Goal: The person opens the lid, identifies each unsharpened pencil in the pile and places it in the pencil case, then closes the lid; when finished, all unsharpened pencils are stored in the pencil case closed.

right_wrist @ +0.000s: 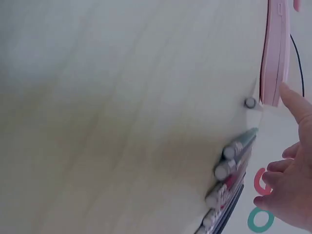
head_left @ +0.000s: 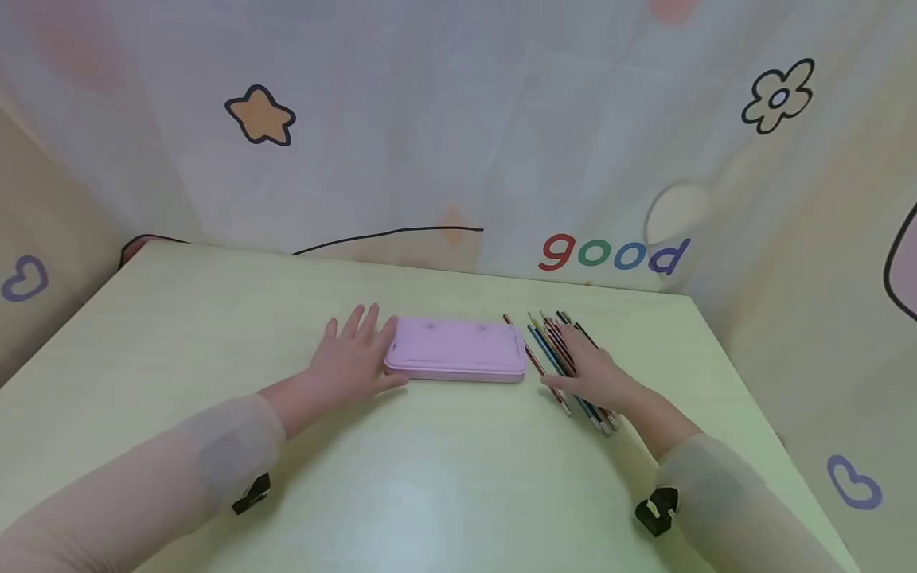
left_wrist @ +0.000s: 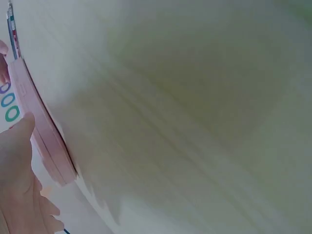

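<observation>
A closed pink pencil case [head_left: 458, 346] lies flat on the table. At its left end is my left hand [head_left: 351, 362], fingers spread, with the index finger by the far corner and the thumb along the near edge. In the left wrist view, the thumb [left_wrist: 27, 127] appears against the side of the case. To the right of the case lies a loose bunch of pencils [head_left: 550, 350] in several colours; a red pencil [head_left: 532, 360] lies slightly apart from it. My right hand [head_left: 596, 376] is over the bunch, thumb stretched toward the case. Whether it touches the pencils I cannot tell.
The pale yellow-green table [head_left: 401, 477] extends around the case and pencils. Behind it hangs a printed cloth [head_left: 401, 143] with a star, a flower and the word "good". A dark clip [head_left: 252, 493] is at the left sleeve, another dark clip [head_left: 656, 511] at the right.
</observation>
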Action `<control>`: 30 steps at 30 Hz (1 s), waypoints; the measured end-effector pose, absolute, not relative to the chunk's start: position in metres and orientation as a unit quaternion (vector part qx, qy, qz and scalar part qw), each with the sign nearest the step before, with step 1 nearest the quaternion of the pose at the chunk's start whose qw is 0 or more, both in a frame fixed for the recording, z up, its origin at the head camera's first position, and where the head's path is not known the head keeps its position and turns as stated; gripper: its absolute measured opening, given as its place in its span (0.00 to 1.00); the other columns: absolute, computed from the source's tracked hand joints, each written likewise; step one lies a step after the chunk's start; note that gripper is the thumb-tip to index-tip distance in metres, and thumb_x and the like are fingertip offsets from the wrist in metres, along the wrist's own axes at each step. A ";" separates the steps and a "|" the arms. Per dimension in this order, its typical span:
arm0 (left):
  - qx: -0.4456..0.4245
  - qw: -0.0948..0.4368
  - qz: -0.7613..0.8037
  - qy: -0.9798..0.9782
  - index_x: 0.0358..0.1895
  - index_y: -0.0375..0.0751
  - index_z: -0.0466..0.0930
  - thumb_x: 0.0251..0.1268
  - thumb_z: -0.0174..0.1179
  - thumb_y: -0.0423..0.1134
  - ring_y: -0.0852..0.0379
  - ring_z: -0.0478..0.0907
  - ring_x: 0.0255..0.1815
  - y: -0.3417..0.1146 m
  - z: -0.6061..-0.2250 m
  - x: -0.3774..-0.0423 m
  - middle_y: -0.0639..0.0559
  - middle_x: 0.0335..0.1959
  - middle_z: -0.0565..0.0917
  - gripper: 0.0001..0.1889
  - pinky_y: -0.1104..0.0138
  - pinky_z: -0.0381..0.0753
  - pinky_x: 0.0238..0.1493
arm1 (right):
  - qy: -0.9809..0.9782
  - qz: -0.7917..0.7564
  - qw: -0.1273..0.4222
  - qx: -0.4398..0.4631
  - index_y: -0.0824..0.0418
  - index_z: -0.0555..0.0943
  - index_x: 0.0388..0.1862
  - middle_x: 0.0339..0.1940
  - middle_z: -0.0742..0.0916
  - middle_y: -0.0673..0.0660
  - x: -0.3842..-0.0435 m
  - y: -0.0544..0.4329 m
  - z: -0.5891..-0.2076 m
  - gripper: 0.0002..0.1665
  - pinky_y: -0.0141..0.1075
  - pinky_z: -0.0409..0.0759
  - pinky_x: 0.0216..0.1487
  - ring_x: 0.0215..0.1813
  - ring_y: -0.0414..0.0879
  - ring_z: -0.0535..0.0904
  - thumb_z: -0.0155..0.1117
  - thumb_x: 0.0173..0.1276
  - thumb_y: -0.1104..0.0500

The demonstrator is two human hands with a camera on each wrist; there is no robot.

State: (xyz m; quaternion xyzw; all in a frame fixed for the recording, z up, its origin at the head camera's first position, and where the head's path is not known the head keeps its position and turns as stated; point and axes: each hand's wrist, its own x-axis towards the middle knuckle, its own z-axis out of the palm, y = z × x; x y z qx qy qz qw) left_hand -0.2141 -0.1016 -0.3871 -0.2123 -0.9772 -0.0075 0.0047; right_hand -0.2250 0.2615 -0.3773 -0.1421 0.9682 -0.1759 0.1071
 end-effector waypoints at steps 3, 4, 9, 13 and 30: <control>-0.229 0.004 -0.014 -0.973 0.74 0.42 0.48 0.59 0.48 0.69 0.36 0.43 0.72 -0.097 -0.391 -0.215 0.34 0.72 0.49 0.47 0.38 0.47 0.63 | 0.961 -0.200 0.115 -0.156 0.67 0.41 0.74 0.75 0.50 0.67 -0.226 0.253 -0.383 0.59 0.58 0.48 0.67 0.73 0.62 0.45 0.65 0.60 0.43; -0.235 0.001 -0.018 -0.972 0.73 0.42 0.49 0.59 0.48 0.69 0.36 0.43 0.72 -0.094 -0.392 -0.215 0.34 0.72 0.49 0.47 0.38 0.48 0.63 | 0.958 -0.207 0.120 -0.158 0.66 0.41 0.74 0.75 0.50 0.66 -0.227 0.251 -0.384 0.60 0.56 0.49 0.67 0.73 0.62 0.46 0.66 0.59 0.43; -0.271 -0.005 -0.010 -0.963 0.73 0.42 0.49 0.60 0.48 0.68 0.36 0.48 0.71 -0.080 -0.397 -0.218 0.34 0.72 0.51 0.46 0.39 0.53 0.62 | 0.948 -0.230 0.141 -0.166 0.67 0.41 0.74 0.74 0.53 0.67 -0.229 0.240 -0.388 0.64 0.54 0.53 0.67 0.73 0.61 0.49 0.71 0.54 0.44; -0.293 0.002 0.003 -0.956 0.73 0.42 0.49 0.61 0.49 0.67 0.36 0.51 0.70 -0.066 -0.394 -0.222 0.34 0.71 0.52 0.45 0.40 0.57 0.61 | 0.938 -0.251 0.148 -0.187 0.67 0.40 0.74 0.74 0.54 0.65 -0.235 0.233 -0.387 0.65 0.50 0.53 0.68 0.73 0.57 0.49 0.74 0.53 0.50; -0.338 0.005 0.091 -0.937 0.65 0.30 0.62 0.62 0.50 0.59 0.31 0.69 0.58 -0.034 -0.376 -0.237 0.23 0.58 0.68 0.39 0.50 0.78 0.46 | 0.950 -0.195 0.141 -0.199 0.58 0.44 0.76 0.71 0.60 0.65 -0.252 0.211 -0.380 0.64 0.52 0.59 0.65 0.69 0.57 0.58 0.75 0.50 0.48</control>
